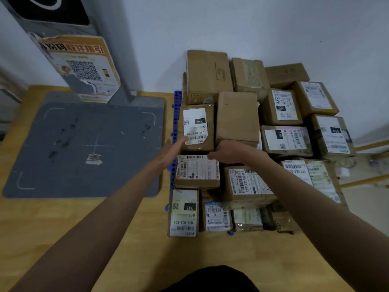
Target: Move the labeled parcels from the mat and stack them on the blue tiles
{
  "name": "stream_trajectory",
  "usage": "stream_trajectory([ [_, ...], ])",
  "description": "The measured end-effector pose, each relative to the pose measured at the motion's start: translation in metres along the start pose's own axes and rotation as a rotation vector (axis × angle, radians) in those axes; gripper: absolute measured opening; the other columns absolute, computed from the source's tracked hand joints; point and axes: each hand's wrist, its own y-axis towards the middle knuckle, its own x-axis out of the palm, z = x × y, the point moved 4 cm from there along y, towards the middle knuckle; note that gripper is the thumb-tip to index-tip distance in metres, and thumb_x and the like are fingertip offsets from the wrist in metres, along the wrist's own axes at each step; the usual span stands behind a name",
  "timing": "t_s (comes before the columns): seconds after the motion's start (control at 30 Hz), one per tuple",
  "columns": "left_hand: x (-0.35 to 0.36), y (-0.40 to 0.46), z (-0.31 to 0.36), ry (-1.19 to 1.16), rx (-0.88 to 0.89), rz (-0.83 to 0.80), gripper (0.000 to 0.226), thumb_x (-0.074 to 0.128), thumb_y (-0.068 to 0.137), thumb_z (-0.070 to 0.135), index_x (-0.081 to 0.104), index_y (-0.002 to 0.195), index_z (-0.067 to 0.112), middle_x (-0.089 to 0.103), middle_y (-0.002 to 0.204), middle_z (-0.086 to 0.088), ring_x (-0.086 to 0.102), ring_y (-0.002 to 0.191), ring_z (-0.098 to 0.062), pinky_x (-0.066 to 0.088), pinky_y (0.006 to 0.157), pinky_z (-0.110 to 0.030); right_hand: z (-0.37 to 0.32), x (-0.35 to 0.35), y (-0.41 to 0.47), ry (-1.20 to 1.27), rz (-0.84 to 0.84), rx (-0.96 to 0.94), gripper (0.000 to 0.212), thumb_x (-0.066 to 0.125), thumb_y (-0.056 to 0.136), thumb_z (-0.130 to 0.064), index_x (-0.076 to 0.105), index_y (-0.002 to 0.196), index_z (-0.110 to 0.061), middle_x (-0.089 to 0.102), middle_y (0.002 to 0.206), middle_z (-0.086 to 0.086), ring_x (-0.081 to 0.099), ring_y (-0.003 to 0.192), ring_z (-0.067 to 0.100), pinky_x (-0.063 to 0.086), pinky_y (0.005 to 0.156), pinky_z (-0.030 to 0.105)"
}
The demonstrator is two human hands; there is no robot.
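both hands flank the 032 parcel (196,127) at 12 o'clock: left hand (172,151) fingers straight, right hand (226,152) fingers hidden, cannot tell. risk: nudging topples neighbouring parcels.

Both hands reached to the parcel labeled 032 (196,127) on the blue tiles (176,114): the left hand (171,151) touched its near-left corner with straight fingers, the right hand (228,151) curled at its near-right side. Left of it lay the grey mat (84,148).
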Motion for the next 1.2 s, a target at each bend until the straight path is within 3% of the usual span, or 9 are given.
stream_trajectory([
  [0.17,-0.012,-0.011,0.027,0.134,0.043,0.098,0.101,0.039,0.076,0.083,0.021,0.154,0.022,0.029,0.158,-0.002,0.033,0.141,-0.027,0.028,0.112,-0.049,0.003,-0.017,-0.021,0.047,0.075,-0.025,0.036,0.052,0.095,-0.037,0.049,0.064,-0.020,0.051,0.066,-0.003,0.047,0.062,0.012,0.032,0.054,0.027],
  [0.23,-0.015,-0.018,0.039,0.201,0.108,0.136,0.083,0.044,0.083,0.072,0.034,0.148,0.023,0.038,0.153,-0.002,0.043,0.134,-0.023,0.037,0.107,-0.043,0.006,-0.024,-0.034,0.084,0.122,-0.041,0.032,0.053,0.095,-0.035,0.056,0.069,-0.018,0.055,0.069,0.000,0.051,0.066,0.015,0.034,0.056,0.028],
  [0.33,-0.010,-0.034,0.065,0.308,0.336,0.209,0.028,0.054,0.092,0.044,0.059,0.117,0.032,0.061,0.124,0.007,0.056,0.092,-0.004,0.041,0.068,-0.016,0.015,-0.032,-0.054,0.134,0.178,-0.035,0.034,0.054,0.096,-0.031,0.069,0.099,0.000,0.067,0.094,0.017,0.062,0.087,0.026,0.043,0.067,0.030],
  [0.47,0.011,-0.048,0.089,0.529,0.424,0.310,0.047,0.064,0.086,0.038,0.056,0.125,0.013,0.053,0.127,-0.006,0.052,0.110,-0.020,0.040,0.081,-0.026,0.041,-0.034,-0.089,0.157,0.280,-0.017,0.037,0.056,0.093,-0.033,0.069,0.108,-0.002,0.068,0.105,0.018,0.065,0.095,0.028,0.050,0.074,0.034],
  [0.67,0.086,-0.076,0.114,0.613,0.529,0.155,0.021,0.067,0.084,0.036,0.064,0.098,0.020,0.061,0.102,0.001,0.058,0.096,-0.016,0.052,0.084,-0.039,0.101,-0.023,-0.136,0.190,0.333,0.076,0.039,0.058,0.092,-0.034,0.068,0.109,0.000,0.072,0.096,0.018,0.071,0.082,0.028,0.060,0.076,0.040],
  [0.83,0.139,-0.098,0.110,0.778,0.522,0.027,0.022,0.069,0.083,0.040,0.065,0.094,0.021,0.065,0.094,0.005,0.061,0.090,-0.014,0.054,0.078,-0.036,0.151,-0.014,-0.159,0.225,0.314,0.081,0.034,0.062,0.091,-0.028,0.063,0.117,-0.007,0.072,0.089,0.012,0.071,0.073,0.020,0.055,0.054,0.027],
  [0.97,0.164,-0.112,0.099,0.888,0.417,-0.051,0.027,0.070,0.084,0.039,0.064,0.101,0.019,0.064,0.101,0.000,0.061,0.094,-0.017,0.053,0.083,-0.040,0.177,-0.010,-0.166,0.271,0.265,0.009,0.031,0.064,0.091,-0.026,0.061,0.117,-0.010,0.069,0.086,0.005,0.067,0.066,0.015,0.053,0.054,0.025],
  [1.1,0.192,-0.122,0.104,0.971,0.368,0.015,0.028,0.071,0.083,0.039,0.063,0.101,0.019,0.060,0.101,0.001,0.058,0.093,-0.018,0.052,0.084,-0.041,0.198,-0.013,-0.173,0.263,0.229,-0.081,0.029,0.067,0.090,-0.026,0.060,0.114,-0.011,0.069,0.092,0.009,0.065,0.071,0.017,0.058,0.066,0.037],
  [1.2,0.215,-0.126,0.114,1.019,0.353,0.065,0.029,0.070,0.083,0.041,0.061,0.102,0.021,0.059,0.101,0.004,0.056,0.093,-0.017,0.052,0.083,-0.040,0.214,-0.020,-0.183,0.219,0.239,-0.138,0.033,0.067,0.090,-0.025,0.060,0.118,-0.010,0.059,0.108,0.002,0.065,0.076,0.016,0.057,0.067,0.033],
])
